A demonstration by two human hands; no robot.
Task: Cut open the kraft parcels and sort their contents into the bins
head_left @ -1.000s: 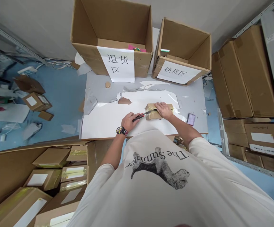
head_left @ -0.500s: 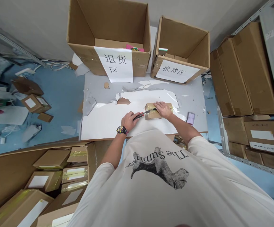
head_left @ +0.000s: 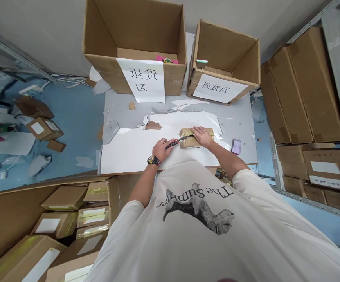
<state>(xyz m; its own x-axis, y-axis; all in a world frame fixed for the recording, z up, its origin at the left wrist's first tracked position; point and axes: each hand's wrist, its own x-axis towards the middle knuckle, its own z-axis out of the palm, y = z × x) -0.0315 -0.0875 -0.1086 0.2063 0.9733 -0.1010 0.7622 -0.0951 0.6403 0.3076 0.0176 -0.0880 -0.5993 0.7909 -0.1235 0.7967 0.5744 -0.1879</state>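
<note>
A small cardboard box (head_left: 186, 143) wrapped in yellowish tape lies on the white-covered table. My right hand (head_left: 202, 136) grips it from above at its right half, fingers bent over the top. My left hand (head_left: 161, 149), a watch on its wrist, is closed around the red-and-black handles of a pair of scissors (head_left: 175, 142). Their blades slant up to the right across the top of the box, the tip close to my right fingertips. Whether the tip is in the tape or only on it, I cannot tell.
Two large open cartons with paper signs, the left one (head_left: 99, 70) and the right one (head_left: 193, 92), stand at the table's back. A phone (head_left: 236, 147) lies at the right. Packed parcels (head_left: 65, 197) fill a big carton lower left. Shelved boxes (head_left: 316, 86) stand right.
My left hand and the scissors have shifted very slightly to the right. My right hand and the small box stay in place.
</note>
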